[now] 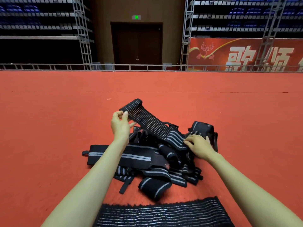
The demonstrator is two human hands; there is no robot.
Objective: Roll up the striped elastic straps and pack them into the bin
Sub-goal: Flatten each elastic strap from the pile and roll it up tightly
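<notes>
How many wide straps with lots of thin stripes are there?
2. A lifted strap hangs over the pile, its edge pinched by the left hand; a flat strap lies on the carpet nearest the camera. More may be buried in the pile.

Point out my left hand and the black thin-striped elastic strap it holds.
left hand (120, 126), head view, back of the hand.
black thin-striped elastic strap (144, 118), head view, middle of the raised stretch.

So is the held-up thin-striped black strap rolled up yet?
Mostly spread: the thin-striped black elastic strap stretches flat from the left hand, only its far end curled.
</notes>
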